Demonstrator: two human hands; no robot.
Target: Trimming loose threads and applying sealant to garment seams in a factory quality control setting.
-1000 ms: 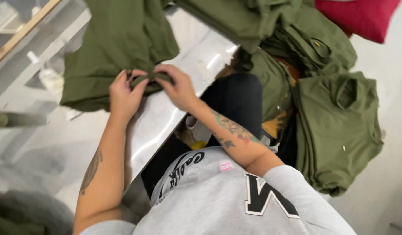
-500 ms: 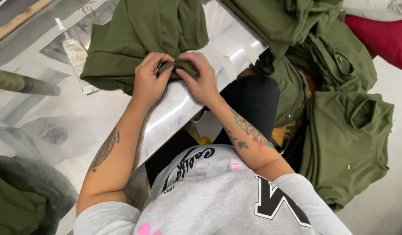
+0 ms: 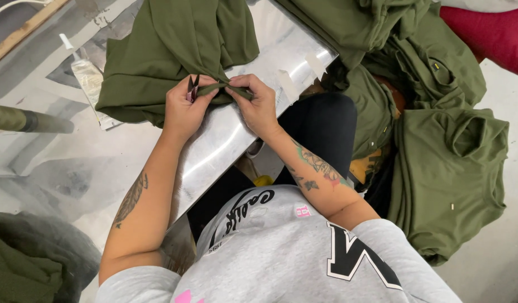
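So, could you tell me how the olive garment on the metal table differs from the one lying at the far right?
The olive garment on the table is bunched, with an edge strip pinched between the left hand and right hand; the olive garment at the right lies flatter, untouched. The first rests on the metal table, the second on a pile beside it. Both share the same olive colour.

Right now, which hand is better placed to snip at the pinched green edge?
Probably left: the left hand holds small snips beside the olive garment edge, while the right hand only pinches it taut.

Matt olive cloth garment [image 3: 169, 56], glossy metal table [image 3: 259, 50]
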